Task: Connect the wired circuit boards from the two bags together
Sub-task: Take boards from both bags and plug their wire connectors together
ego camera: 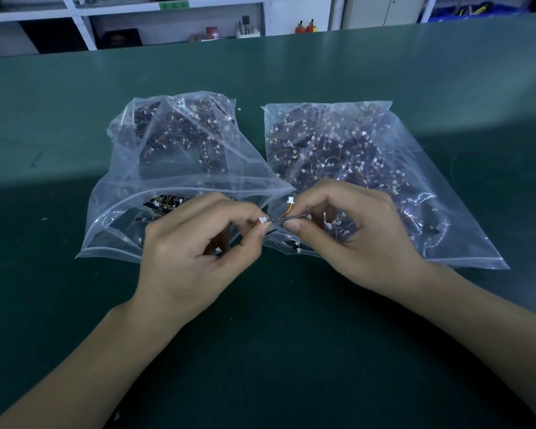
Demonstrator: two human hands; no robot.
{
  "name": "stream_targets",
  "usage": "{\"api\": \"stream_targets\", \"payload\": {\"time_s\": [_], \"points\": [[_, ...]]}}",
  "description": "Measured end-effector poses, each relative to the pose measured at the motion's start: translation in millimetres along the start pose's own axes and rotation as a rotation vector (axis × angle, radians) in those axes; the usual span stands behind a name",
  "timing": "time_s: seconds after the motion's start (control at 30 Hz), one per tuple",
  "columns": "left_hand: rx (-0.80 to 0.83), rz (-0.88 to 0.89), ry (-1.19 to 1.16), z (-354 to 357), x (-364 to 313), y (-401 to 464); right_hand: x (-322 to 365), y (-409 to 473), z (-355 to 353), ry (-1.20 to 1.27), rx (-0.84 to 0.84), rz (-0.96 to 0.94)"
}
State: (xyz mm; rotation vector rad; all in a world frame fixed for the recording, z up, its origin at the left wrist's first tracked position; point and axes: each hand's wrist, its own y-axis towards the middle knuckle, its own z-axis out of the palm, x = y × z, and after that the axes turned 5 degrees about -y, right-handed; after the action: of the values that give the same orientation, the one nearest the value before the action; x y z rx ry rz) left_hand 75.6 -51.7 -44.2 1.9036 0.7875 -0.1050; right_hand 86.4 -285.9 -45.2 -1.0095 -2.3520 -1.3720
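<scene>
Mid-table on the green mat [291, 305], my left hand [195, 252] and right hand [353, 239] each pinch a wired board, white connectors [263, 220] unmated, both bags [369, 181] full.

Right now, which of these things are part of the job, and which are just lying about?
In use:
left bag
right bag
left hand, pinching a white connector
right hand, pinching a thin board

Lying about:
shelf clutter
red canisters

Two bags [180, 156] [369, 168] abreast on table [75, 119]

Green table [291, 351], white shelving [84, 17] behind.
</scene>
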Motion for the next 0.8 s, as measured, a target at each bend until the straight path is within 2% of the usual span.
{"api": "stream_targets", "payload": {"time_s": [0.13,0.27,0.37,0.5,0.8], "points": [[0.009,-0.001,0.023,-5,5,3,-4,1,-7,-0.146,0.082,-0.033],[0.098,-0.012,0.015,-10,9,6,-10,5,-14,-0.31,0.218,-0.024],[0.188,-0.003,0.027,-11,11,7,-11,5,-16,-0.288,0.188,0.021],[0.255,0.098,0.149,-9,9,3,-11,5,-15,-0.201,0.098,0.064],[0.101,0.191,0.426,6,-5,8,-4,3,-10,-0.151,0.035,0.015]]}}
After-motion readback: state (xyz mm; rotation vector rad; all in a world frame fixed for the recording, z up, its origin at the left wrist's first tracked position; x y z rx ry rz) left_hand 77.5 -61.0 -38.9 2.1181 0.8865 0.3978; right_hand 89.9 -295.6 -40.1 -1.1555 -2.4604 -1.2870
